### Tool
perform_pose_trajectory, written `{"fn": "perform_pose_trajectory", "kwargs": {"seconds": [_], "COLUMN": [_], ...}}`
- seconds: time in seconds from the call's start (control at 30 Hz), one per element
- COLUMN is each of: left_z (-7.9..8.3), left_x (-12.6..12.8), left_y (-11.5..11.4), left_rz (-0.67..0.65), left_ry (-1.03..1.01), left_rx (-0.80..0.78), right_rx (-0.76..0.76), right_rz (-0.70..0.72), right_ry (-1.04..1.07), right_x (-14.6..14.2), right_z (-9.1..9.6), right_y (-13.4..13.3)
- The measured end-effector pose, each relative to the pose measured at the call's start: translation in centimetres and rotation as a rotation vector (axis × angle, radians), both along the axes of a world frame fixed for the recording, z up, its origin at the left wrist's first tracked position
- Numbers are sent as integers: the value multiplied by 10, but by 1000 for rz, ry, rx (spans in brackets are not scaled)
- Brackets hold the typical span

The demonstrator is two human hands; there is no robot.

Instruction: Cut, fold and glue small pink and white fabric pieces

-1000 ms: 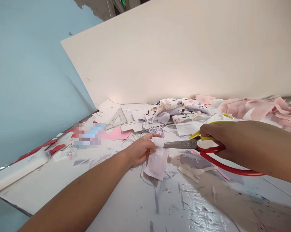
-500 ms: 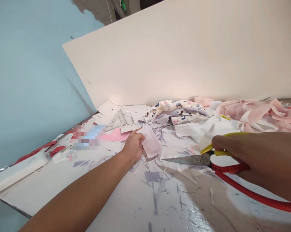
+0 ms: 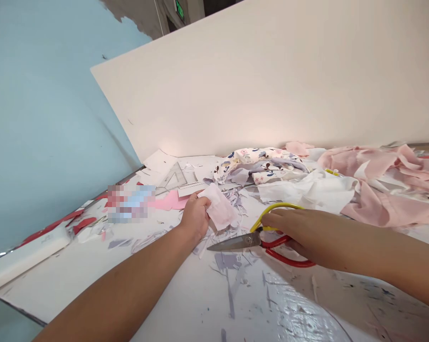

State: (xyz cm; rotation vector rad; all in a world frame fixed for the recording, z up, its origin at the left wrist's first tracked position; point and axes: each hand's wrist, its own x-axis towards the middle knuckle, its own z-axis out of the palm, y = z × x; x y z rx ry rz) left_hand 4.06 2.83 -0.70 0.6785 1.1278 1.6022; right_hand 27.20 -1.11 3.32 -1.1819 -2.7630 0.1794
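Between the thumb and fingers of my left hand (image 3: 196, 216) is a small pale pink and white fabric piece (image 3: 219, 209), tilted up off the table. My right hand (image 3: 289, 230) is closed on the handles of a pair of scissors (image 3: 236, 242), one handle loop yellow and the other red. The blades point left and look closed, with the tip just below the fabric piece and near my left wrist. Thin cut strips and scraps (image 3: 227, 261) lie under and around both hands.
Behind my hands lie a floral cloth (image 3: 260, 159), white cloth (image 3: 314, 190) and pink cloth (image 3: 388, 204). A clear set square (image 3: 175, 175) and pink paper (image 3: 170, 200) are at centre left. A large cream board (image 3: 264, 80) leans at the back; a long white bar (image 3: 29, 256) edges the left.
My right hand has moved left with the scissors, bringing the blade tip beneath the fabric piece. The left hand still holds the piece in nearly the same place.
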Motion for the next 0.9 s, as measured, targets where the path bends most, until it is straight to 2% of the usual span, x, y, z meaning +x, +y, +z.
{"fn": "perform_pose_trajectory", "kwargs": {"seconds": [0.13, 0.2, 0.27, 0.53, 0.7, 0.9], "left_z": [-2, -1, -1, -1, -2, -3], "left_x": [-1, 0, 1, 5, 6, 5], "left_y": [-1, -2, -4, -9, -10, -9], "left_rz": [-30, -49, -71, -149, -164, -195], "left_ry": [5, 5, 6, 11, 18, 5], "left_rx": [6, 8, 11, 26, 24, 26], "right_rx": [105, 174, 181, -153, -184, -386], "right_rz": [114, 120, 95, 66, -119, -277], "right_ry": [-66, -79, -83, 39, 293, 535], "right_x": [-5, -8, -10, -9, -10, -22], "right_z": [-5, -8, -10, -7, -9, -15], "right_y": [10, 14, 15, 9, 16, 0]}}
